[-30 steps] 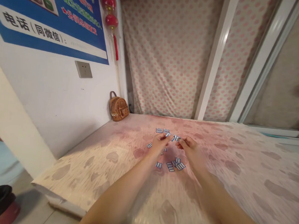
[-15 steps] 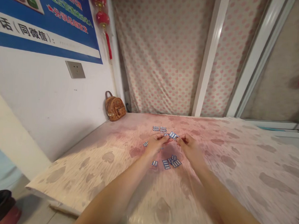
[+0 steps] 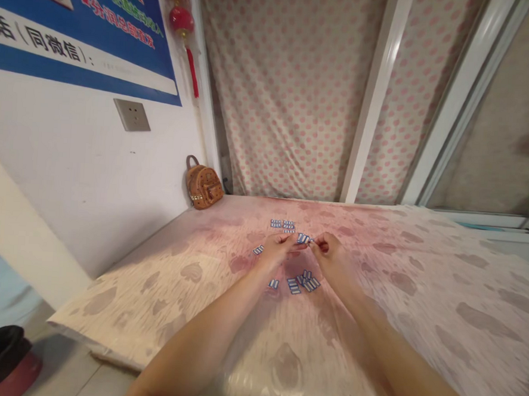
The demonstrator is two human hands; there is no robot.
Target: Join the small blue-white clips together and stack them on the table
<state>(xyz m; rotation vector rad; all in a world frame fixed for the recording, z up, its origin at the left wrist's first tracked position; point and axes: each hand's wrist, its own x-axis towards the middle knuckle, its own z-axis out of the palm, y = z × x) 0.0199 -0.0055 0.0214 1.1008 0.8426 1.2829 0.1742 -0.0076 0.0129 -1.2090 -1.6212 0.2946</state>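
A small flat blue-and-white striped piece [image 3: 304,238] is held up above the table between my two hands. My left hand [image 3: 278,247] pinches its left side with the fingers closed. At its right edge, the fingertips of my right hand [image 3: 327,249] are pressed together on it. Similar striped pieces [image 3: 282,225] lie in a group just beyond my hands. Another striped piece [image 3: 258,249] rests left of my left hand, and a small one [image 3: 273,284] lies nearer to me. Below my hands is an overlapping cluster of striped pieces [image 3: 306,280].
A patterned cloth under clear plastic covers the table [image 3: 418,327]. A small brown backpack [image 3: 204,185] stands in the back left corner by the wall. Behind the table hangs a dotted curtain [image 3: 289,92]. A dark-rimmed bin [image 3: 1,358] is on the floor at the left.
The held striped piece has tipped a little flatter between my fingers, and my right fingertips are closer on its edge. The view has shifted slightly; the pieces on the table look unmoved.
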